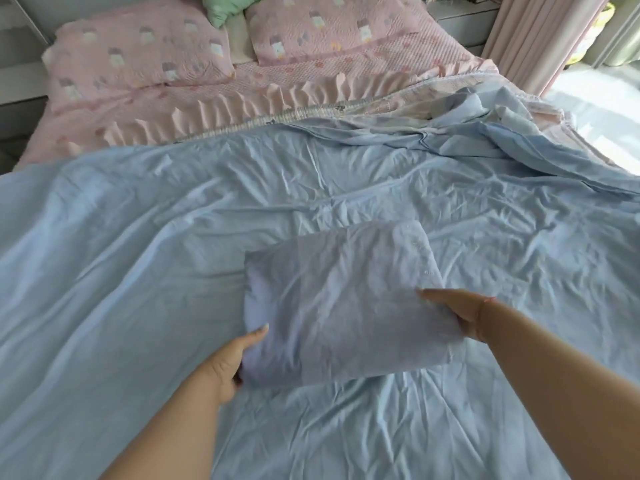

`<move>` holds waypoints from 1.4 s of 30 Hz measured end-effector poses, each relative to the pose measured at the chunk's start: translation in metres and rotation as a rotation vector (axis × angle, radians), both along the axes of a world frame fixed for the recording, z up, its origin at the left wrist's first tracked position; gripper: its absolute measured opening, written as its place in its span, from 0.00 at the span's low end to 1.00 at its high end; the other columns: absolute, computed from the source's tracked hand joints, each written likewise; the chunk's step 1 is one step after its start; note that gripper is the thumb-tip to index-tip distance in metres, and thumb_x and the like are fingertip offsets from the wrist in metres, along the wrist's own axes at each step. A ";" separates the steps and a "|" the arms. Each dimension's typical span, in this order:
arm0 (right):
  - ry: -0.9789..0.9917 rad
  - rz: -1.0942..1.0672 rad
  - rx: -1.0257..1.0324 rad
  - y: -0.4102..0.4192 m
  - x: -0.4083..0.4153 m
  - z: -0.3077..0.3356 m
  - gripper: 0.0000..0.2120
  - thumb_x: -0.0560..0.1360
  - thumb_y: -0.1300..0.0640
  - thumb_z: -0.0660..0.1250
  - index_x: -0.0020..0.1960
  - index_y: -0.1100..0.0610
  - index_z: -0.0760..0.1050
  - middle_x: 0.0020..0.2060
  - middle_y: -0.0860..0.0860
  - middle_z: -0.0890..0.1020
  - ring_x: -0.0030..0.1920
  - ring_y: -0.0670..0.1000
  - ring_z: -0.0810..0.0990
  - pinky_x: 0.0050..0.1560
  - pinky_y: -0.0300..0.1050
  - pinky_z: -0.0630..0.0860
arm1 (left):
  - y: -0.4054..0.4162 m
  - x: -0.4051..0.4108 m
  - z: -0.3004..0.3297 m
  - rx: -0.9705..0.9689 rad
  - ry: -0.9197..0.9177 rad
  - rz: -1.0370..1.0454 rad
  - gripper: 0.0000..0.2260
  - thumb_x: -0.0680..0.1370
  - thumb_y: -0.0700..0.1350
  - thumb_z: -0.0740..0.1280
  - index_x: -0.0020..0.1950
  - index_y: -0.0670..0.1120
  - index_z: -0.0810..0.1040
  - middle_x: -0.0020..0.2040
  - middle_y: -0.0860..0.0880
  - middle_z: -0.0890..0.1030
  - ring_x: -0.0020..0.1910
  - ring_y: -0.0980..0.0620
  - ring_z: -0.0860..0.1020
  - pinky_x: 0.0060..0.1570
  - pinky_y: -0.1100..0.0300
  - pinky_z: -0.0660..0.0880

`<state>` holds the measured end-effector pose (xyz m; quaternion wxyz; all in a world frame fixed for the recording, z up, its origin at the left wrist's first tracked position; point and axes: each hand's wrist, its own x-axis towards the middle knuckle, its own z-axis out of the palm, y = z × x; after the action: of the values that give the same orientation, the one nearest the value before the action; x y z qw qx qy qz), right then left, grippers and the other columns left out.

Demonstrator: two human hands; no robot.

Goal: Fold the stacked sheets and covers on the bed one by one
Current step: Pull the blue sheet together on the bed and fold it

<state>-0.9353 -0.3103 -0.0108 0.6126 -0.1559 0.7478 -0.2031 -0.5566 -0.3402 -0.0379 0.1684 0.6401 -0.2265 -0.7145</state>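
A small folded light-blue cover (339, 303) is held just above the bed, in front of me. My left hand (232, 362) grips its near left corner, thumb on top and fingers underneath. My right hand (457, 310) holds its right edge, thumb on top, the fingers hidden under the cloth. Beneath it a large light-blue sheet (138, 258) lies spread and wrinkled over most of the bed. Its far right part (485, 133) is bunched into folds.
A pink ruffled bed cover (214, 109) shows beyond the blue sheet. Two pink patterned pillows (138, 60) (332, 26) and a green cushion (221, 8) lie at the headboard. Pink curtains (540, 36) hang at the right, beside a bright floor.
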 end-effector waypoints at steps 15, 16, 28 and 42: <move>0.889 0.871 -0.299 -0.059 0.059 -0.050 0.32 0.74 0.29 0.44 0.75 0.35 0.40 0.77 0.45 0.41 0.77 0.51 0.38 0.74 0.61 0.39 | -0.044 -0.113 -0.030 -0.765 -1.095 -0.895 0.28 0.80 0.65 0.45 0.78 0.61 0.41 0.80 0.49 0.42 0.78 0.48 0.40 0.74 0.41 0.39; 0.870 0.890 -0.281 -0.053 0.059 -0.063 0.32 0.74 0.29 0.43 0.75 0.35 0.39 0.77 0.45 0.39 0.76 0.51 0.36 0.74 0.60 0.39 | -0.035 -0.111 -0.045 -0.738 -1.115 -0.923 0.29 0.79 0.66 0.42 0.78 0.60 0.39 0.80 0.49 0.41 0.78 0.48 0.39 0.74 0.40 0.38; 0.727 0.035 -0.056 -0.064 0.025 -0.083 0.52 0.64 0.28 0.65 0.74 0.59 0.54 0.71 0.57 0.62 0.72 0.59 0.60 0.71 0.53 0.60 | -0.043 -0.077 -0.077 -0.525 -1.232 -0.673 0.37 0.79 0.66 0.46 0.79 0.45 0.41 0.80 0.45 0.42 0.78 0.45 0.42 0.73 0.40 0.44; 0.232 -0.162 0.032 -0.062 0.000 -0.112 0.61 0.40 0.21 0.70 0.66 0.53 0.72 0.64 0.55 0.76 0.59 0.58 0.78 0.61 0.56 0.74 | -0.059 -0.042 -0.056 -0.143 -0.590 0.150 0.35 0.74 0.65 0.66 0.65 0.35 0.73 0.64 0.37 0.76 0.62 0.38 0.75 0.59 0.50 0.71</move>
<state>-0.9355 -0.3723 -0.1229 0.5059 -0.1076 0.8269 -0.2207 -0.5986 -0.3993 -0.0935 0.1922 0.8213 -0.2676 -0.4657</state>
